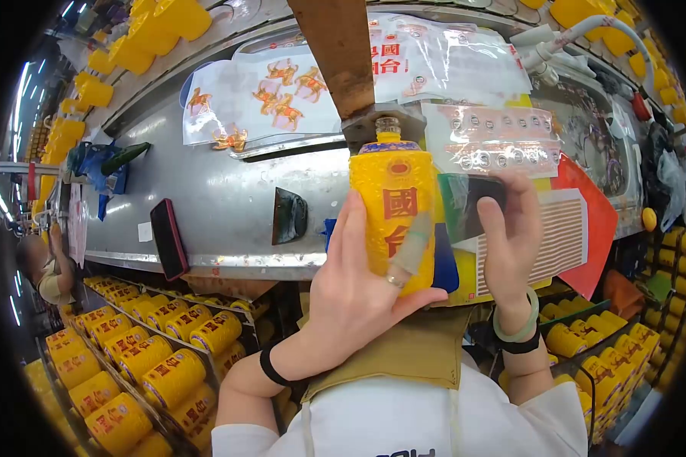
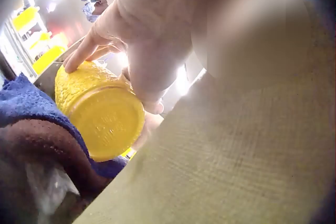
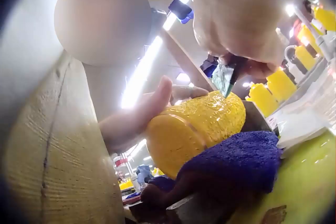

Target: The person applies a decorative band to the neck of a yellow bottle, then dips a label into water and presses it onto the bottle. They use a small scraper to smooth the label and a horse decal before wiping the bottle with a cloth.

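A yellow bottle with raised red characters lies with its clear glass neck at a metal block and its base toward the person. The left hand rests on it, fingers extended along its side and front, one finger taped, thumb stretched out past the base. In the left wrist view its fingers lie over the bottle's textured side. The right hand pinches a flat dark-green scraper between thumb and fingers beside the bottle. In the right wrist view the scraper's edge is right at the bottle's surface.
A blue cloth lies under the bottle. On the metal table are a phone, a dark-green flat piece, sheets of golden figures and label strips. Racks of yellow bottles stand below on both sides.
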`<act>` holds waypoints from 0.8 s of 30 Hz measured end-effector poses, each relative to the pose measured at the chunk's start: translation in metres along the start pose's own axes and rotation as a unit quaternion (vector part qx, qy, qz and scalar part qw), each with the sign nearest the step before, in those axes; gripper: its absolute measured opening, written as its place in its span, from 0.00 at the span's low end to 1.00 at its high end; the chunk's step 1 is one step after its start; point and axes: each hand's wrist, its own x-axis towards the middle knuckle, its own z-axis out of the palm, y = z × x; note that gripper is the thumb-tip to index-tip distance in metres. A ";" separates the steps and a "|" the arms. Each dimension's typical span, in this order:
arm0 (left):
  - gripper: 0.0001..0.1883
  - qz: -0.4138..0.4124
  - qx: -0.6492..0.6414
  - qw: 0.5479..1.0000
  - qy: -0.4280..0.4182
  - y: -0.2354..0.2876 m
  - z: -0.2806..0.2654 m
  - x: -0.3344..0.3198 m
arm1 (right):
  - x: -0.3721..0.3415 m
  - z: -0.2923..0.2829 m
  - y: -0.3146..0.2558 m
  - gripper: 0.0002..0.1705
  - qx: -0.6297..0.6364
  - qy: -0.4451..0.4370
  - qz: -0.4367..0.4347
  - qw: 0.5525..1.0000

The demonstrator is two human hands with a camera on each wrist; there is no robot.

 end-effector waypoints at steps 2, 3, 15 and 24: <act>0.46 -0.018 -0.049 0.999 0.011 -0.012 0.007 -0.010 | -0.001 -0.001 0.001 0.18 -0.003 0.004 0.003 1.000; 0.46 -0.036 -0.099 0.994 0.021 -0.017 0.009 -0.013 | 0.000 -0.002 0.001 0.18 -0.006 0.009 0.008 1.000; 0.47 -0.054 -0.032 0.996 -0.055 -0.013 -0.010 0.014 | 0.004 -0.005 0.004 0.18 0.000 0.006 0.010 1.000; 0.43 -0.038 -0.077 0.994 0.066 -0.021 0.007 0.000 | 0.031 -0.010 -0.012 0.18 -0.045 -0.017 -0.042 0.998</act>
